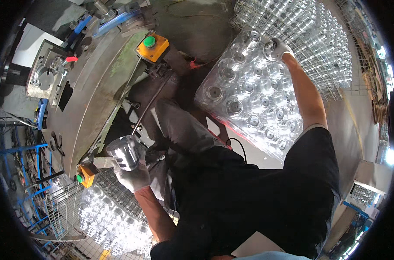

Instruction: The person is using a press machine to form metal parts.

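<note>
A shiny metal cup (124, 151) is in my gloved left hand (135, 177), beside the edge of the machine table. My fingers wrap round its lower side. Out to the far right, my gloved right hand (282, 48) has its fingers closed on another metal cup (269, 51) at the far edge of a group of cups. Those cups (249, 89) stand close together in several rows on a plastic-covered stack with a red edge. Dark round spots show in the middle of many of them.
A heavy metal machine table (80, 117) curves along the left, with a fixture (43, 78) on it. Orange boxes with green buttons, one far (153, 48) and one near (87, 176), sit at its edge. Wire baskets of cups stand far right (331, 47) and near left (106, 212).
</note>
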### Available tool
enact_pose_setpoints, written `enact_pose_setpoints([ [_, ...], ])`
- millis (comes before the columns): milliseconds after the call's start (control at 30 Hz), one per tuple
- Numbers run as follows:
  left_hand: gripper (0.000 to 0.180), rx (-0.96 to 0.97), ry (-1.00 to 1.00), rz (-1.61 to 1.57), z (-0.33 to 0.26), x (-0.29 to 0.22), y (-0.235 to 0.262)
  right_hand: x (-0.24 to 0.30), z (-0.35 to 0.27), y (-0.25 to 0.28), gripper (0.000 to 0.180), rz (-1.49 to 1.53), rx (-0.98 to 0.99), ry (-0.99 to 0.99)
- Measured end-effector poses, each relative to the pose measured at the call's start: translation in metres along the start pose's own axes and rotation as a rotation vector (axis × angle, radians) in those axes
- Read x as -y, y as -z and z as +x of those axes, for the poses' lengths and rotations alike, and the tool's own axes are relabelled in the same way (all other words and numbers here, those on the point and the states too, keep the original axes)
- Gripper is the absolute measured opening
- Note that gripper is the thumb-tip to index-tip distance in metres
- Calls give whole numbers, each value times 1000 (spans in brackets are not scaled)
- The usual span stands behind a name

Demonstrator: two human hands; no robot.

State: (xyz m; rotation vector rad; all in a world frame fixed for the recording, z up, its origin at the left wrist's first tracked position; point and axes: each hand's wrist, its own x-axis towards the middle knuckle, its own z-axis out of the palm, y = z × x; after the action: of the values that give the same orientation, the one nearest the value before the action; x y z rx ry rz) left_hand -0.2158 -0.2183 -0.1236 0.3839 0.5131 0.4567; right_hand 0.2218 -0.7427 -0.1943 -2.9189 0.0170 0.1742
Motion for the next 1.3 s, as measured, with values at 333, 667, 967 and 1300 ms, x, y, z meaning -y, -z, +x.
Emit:
enact_pose_setpoints([
  [333,37,-8,-186,-98,-1,-36,-6,-9,31,-36,60,94,63,165],
  [667,51,354,-231,-40,-2,-55,-3,-56,71,-45,53,-115,-9,16],
  [967,49,401,-205,-4,8,-57,16,-14,50,-23,53,-1,93,-1],
  [1300,39,-28,-184,75,-1,-61,-8,-46,55,-63,64,27,67,169],
])
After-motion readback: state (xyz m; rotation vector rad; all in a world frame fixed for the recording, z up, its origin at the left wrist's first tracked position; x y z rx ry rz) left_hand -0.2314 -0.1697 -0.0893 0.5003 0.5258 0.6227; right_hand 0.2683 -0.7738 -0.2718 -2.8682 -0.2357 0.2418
